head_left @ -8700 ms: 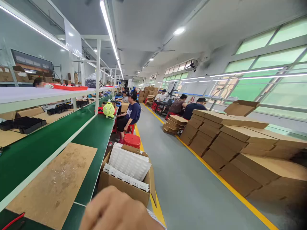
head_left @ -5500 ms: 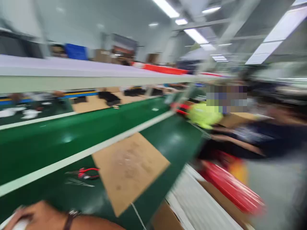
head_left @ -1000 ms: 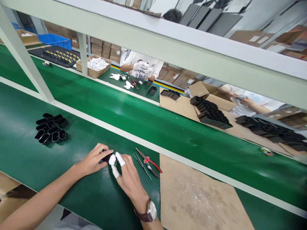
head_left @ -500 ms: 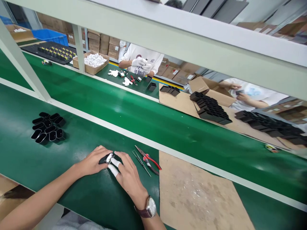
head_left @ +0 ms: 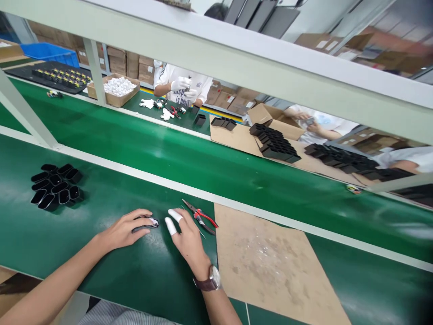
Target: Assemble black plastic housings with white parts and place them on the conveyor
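Black casing [head_left: 143,227] on its side, at or just above the green bench [head_left: 158,284], clamped beneath the curled fingers of the left hand [head_left: 126,228], mouth toward the right hand [head_left: 187,240]. Inside that mouth, a white insert [head_left: 154,221], apparently sunk deeper than a second ago, when bulging out between both hands; now just a pale end visible at the rim. Right hand drawn back since then, near the casing but not touching, fingers spread, two tips in white covers [head_left: 171,225], nothing visible in its grasp. Judging by that, pressing-in probably near its end; full seating impossible to tell.

Just beside the right hand, red-handled pliers [head_left: 198,214]. Farther right, a stained brown board [head_left: 257,266]. Well off to the left, a cluster of similar empty shells [head_left: 56,186], mouths up.

Beyond the pale rail [head_left: 142,174], a brighter green lane [head_left: 142,140]; across it, a carton [head_left: 122,99] heaped with white pieces [head_left: 118,85], a co-worker [head_left: 179,83] in white gloves, rows of black pieces [head_left: 275,144] on cardboard. Overhead, a slanting shelf beam [head_left: 216,52].
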